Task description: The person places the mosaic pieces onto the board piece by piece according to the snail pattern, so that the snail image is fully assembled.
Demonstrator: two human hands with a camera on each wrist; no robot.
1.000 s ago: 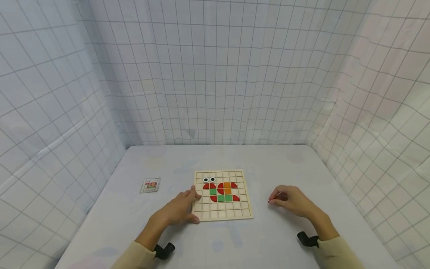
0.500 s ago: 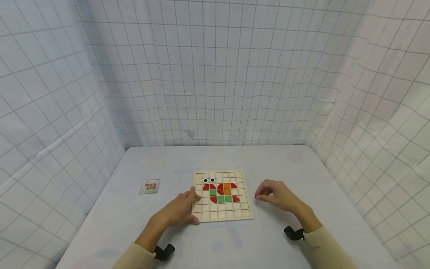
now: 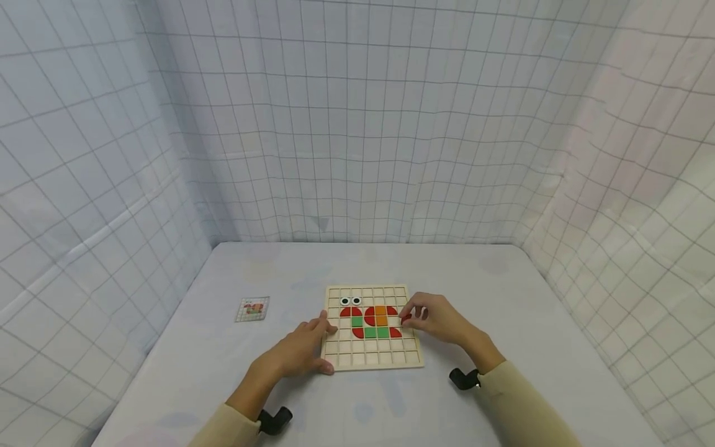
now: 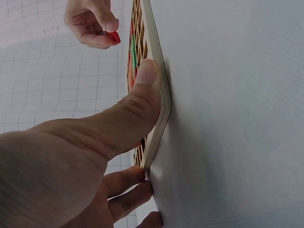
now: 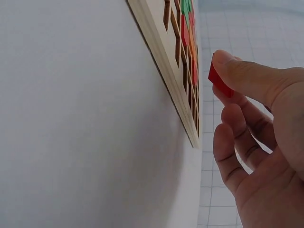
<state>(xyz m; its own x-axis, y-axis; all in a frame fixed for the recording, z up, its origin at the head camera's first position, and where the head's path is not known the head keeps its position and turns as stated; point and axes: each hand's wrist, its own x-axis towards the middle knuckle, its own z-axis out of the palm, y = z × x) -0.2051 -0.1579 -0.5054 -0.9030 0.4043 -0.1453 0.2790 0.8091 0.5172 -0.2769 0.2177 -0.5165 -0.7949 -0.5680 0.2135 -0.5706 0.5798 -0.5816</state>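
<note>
My left hand holds the wooden grid board at its near left corner. In the left wrist view, its thumb lies over the board's edge, with fingers at the adjoining side. Over the board's right side, my right hand pinches a small red piece between thumb and fingers. The right wrist view shows the piece apart from the board, tilted. Set in the board are two round eye pieces, several red curved pieces, orange squares and green squares.
A small picture card with a matching coloured figure lies on the white table, left of the board. Gridded white curtains stand behind and at both sides. Each wrist carries a black mount.
My right hand has moved left from the table to over the board's right side, carrying the red piece. My left hand has stayed at the board's corner.
</note>
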